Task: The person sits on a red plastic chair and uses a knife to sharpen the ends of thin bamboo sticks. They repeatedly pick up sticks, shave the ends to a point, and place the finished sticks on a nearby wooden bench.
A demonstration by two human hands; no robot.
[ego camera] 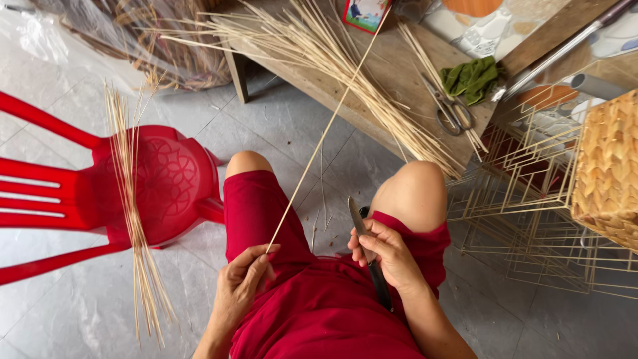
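You have one knife (362, 233), one pair of scissors (450, 110), one red chair (126, 189), one green cloth (473, 78), one woven basket (608, 169), two heaps of cane strips (332, 60) (too many to count).

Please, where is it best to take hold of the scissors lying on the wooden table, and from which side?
Probably by the ring handles of the scissors, coming from above on the near table edge. The handles point toward the person; the closed blades point away, among loose reed strips. The green cloth lies just beside, not covering them.
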